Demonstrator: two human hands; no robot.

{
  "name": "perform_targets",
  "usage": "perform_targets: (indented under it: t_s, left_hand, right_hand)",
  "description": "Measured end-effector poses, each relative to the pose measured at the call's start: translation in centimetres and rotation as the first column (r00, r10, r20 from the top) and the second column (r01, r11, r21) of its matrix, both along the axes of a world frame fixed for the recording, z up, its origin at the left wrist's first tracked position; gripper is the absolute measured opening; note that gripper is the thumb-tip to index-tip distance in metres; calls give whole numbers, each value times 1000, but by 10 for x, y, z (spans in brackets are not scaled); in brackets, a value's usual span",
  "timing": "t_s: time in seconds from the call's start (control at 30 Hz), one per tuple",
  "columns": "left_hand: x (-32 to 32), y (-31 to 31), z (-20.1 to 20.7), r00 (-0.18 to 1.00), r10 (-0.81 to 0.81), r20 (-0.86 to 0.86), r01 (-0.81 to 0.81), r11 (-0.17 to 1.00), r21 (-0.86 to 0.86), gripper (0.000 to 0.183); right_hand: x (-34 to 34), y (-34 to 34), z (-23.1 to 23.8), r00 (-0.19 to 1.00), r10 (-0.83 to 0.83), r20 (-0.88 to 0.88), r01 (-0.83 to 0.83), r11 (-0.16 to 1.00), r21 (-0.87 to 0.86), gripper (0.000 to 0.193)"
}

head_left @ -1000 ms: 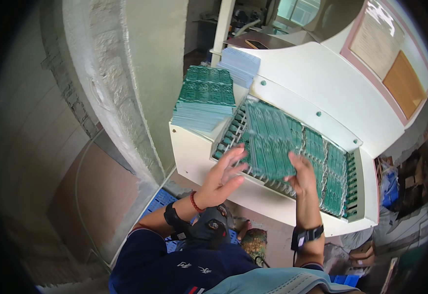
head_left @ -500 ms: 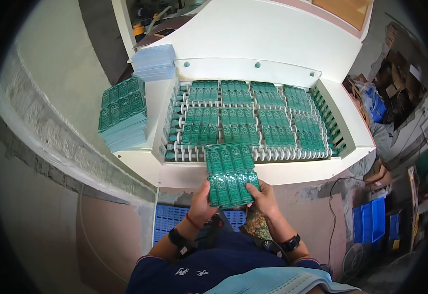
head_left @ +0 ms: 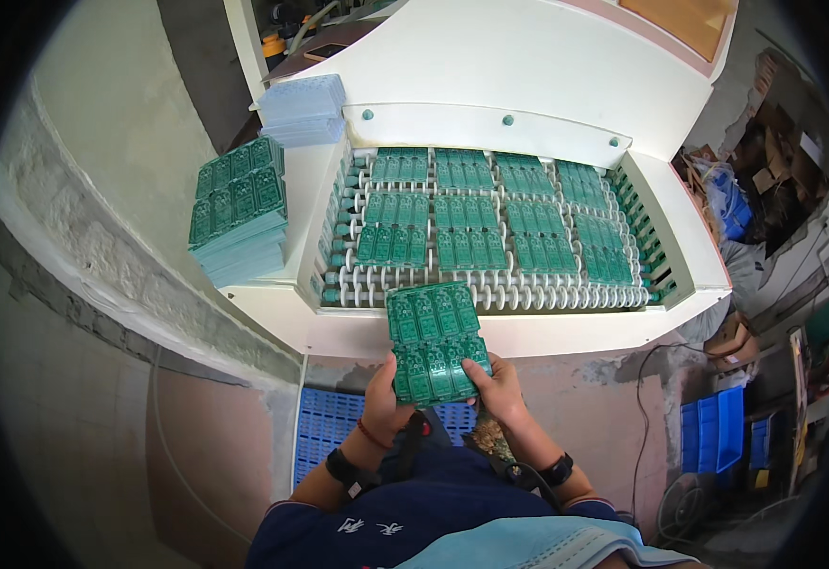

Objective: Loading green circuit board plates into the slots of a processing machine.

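Between my hands is a small stack of green circuit board panels [head_left: 435,343], tilted up in front of the machine's near edge. My left hand [head_left: 386,398] grips its lower left side. My right hand [head_left: 498,387] is closed on the lower right side, with the thumb lying on the top panel. Just beyond, rows of similar green panels lie flat on a roller conveyor [head_left: 519,297] with white wheels. How many panels are in my hands I cannot tell.
A tall stack of green panels [head_left: 239,204] stands on the machine's left ledge, with a pile of pale blue sheets [head_left: 303,112] behind it. The white machine cover [head_left: 528,66] rises at the back. Blue bins [head_left: 713,431] and a black cable [head_left: 644,417] are on the floor at right.
The panels on the conveyor have moved away from me, baring more of the near rollers. My hands and the held stack have shifted slightly left in the picture.
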State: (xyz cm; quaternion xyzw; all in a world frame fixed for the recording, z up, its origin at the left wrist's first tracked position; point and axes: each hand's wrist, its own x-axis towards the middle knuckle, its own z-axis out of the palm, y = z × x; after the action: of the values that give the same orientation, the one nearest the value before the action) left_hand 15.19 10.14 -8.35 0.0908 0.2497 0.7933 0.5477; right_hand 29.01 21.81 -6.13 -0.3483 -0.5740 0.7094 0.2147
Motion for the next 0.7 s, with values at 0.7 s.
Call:
perform_targets:
  t_s: [0.7]
  left_hand:
    - [-13,9,-3,991,17,132,-7,997,-77,38]
  right_hand:
    - [9,18,6,995,101,-12,-102,994,-45,37]
